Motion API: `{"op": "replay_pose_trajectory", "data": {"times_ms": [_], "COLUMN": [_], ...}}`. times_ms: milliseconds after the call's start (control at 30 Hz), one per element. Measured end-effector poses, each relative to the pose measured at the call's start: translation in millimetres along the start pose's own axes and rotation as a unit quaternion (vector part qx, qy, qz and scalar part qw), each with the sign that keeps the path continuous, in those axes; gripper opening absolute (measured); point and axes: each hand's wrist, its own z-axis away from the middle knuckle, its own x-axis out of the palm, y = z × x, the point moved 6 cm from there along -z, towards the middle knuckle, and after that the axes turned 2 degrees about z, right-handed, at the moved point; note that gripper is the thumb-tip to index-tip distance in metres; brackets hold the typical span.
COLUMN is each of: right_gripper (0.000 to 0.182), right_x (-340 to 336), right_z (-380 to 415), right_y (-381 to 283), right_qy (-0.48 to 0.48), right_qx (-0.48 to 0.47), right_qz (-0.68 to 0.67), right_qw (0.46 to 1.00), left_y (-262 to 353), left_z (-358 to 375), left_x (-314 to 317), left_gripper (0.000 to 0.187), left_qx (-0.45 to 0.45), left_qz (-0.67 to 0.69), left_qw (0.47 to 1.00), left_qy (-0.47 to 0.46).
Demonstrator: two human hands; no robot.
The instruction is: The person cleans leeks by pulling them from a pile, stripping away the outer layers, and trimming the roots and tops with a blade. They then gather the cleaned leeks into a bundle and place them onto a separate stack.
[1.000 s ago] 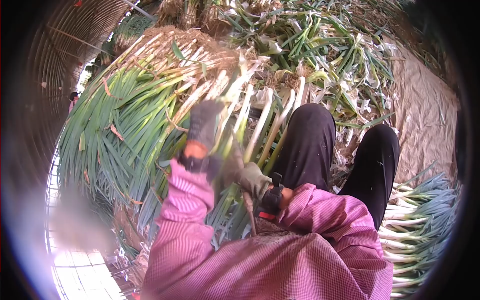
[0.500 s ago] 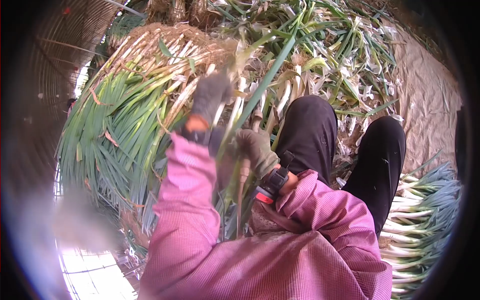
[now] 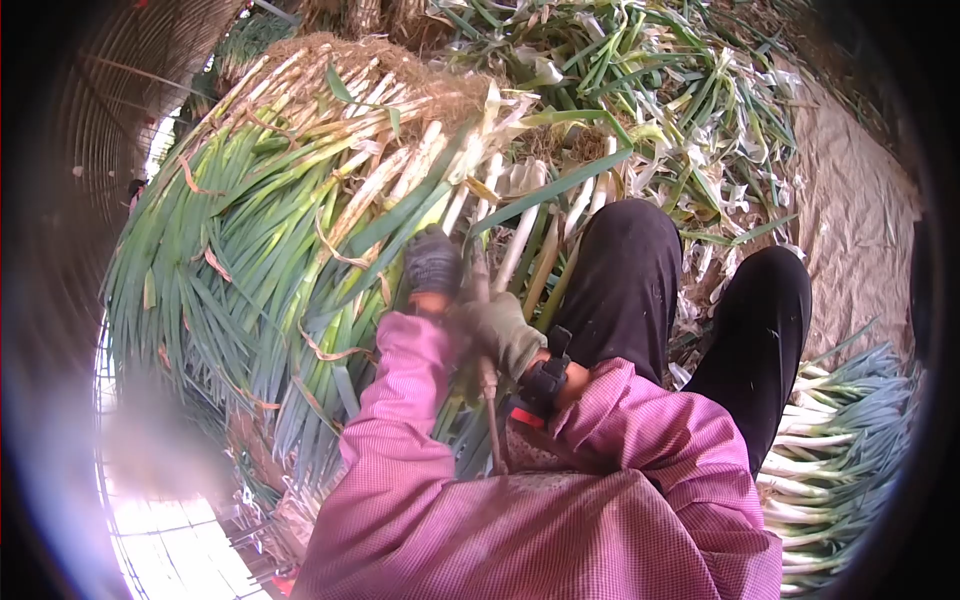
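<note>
My left hand [image 3: 432,262], in a dark grey glove, is closed beside the pile of green onions. A green onion [image 3: 466,165] with a pale stalk and green leaf runs up from its fingers, which seem to grip it. To its lower right, my right hand [image 3: 508,332], in a greenish-grey glove, is closed around a brownish rod [image 3: 488,380] that narrows toward my lap. The rod's kind cannot be made out, and the fingers around it are partly blurred. A black wrist device [image 3: 547,378] sits on my right wrist.
A large pile of green onions [image 3: 230,220] lies at left, roots away from me. Stripped leaves and skins [image 3: 680,110] are heaped at the back. Cleaned green onions [image 3: 815,460] lie in a row at right, near a brown sheet [image 3: 850,190]. My knees [image 3: 625,270] are bent in front.
My left hand has come down toward me. The rod has tilted, its upper end swinging left, and my right hand has shifted slightly down. The long green leaf above my hands lies flatter.
</note>
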Motion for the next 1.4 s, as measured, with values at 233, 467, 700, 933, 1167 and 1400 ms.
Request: {"op": "replay_pose_trajectory", "data": {"times_ms": [233,467,700,933,1167,1400], "right_gripper": [0.021,0.033,0.031,0.04,0.027,0.03], "right_x": [-8,-1,5,5,6,-1], "right_z": [40,14,28,-18,-24,23], "right_y": [-54,-17,-30,64,41,26], "right_qy": [0.093,0.005,0.003,-0.148,-0.1,0.019], "right_qx": [0.256,0.188,0.222,0.155,0.119,0.282], "right_qz": [0.049,0.184,0.152,0.258,0.232,-0.09], "right_qw": [0.961,0.965,0.963,0.942,0.96,0.955], "left_y": [2,-16,-47,-55,-42,-7], "left_z": [23,72,96,93,122,186], "left_x": [7,-9,8,12,-19,-55], "left_gripper": [0.028,0.022,0.044,0.02,0.019,0.017], "left_qx": [0.023,0.051,0.017,0.016,0.022,0.053], "left_qz": [0.032,0.036,0.058,0.302,0.147,0.218], "left_qw": [0.999,0.997,0.986,0.93,0.981,0.974], "left_qy": [-0.019,-0.037,-0.156,-0.21,-0.128,-0.027]}}
